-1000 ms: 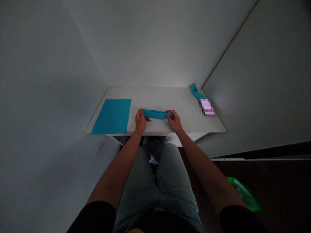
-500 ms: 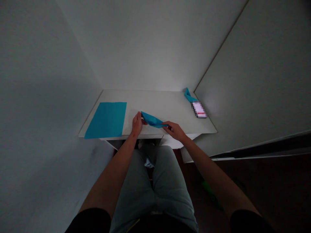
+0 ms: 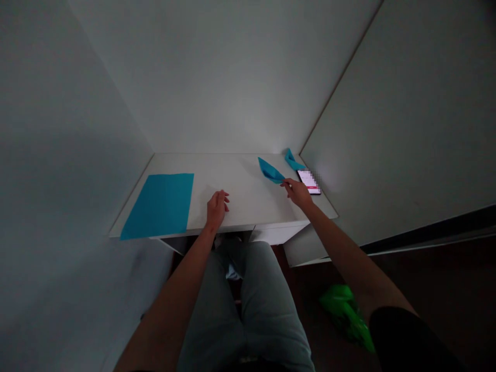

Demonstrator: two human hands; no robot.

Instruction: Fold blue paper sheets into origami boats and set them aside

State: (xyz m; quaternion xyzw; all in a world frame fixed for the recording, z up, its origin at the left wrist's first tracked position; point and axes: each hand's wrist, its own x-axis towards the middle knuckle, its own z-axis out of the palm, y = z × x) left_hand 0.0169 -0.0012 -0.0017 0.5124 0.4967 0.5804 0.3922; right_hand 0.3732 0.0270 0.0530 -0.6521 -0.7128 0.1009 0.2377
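Observation:
A folded blue paper boat (image 3: pixel 270 171) is pinched at its near end by my right hand (image 3: pixel 297 192), held above the right part of the white desk (image 3: pixel 240 199). My left hand (image 3: pixel 217 207) rests at the desk's front half with loosely curled fingers apart and nothing in them. To its left lies a flat blue sheet of paper (image 3: pixel 160 204), its near corner reaching past the desk's front edge. Another folded blue paper boat (image 3: pixel 293 160) sits in the far right corner, close beyond the held one.
A phone (image 3: pixel 309 182) with a lit, blurred screen lies by the right wall, beside my right hand. White walls (image 3: pixel 225 77) close in the desk at the back and sides. On the dark floor at right is a green plastic bag (image 3: pixel 344 312).
My left hand has let go of the paper boat. My right hand has carried it right and away from me, toward the other folded boat. The view has shifted slightly.

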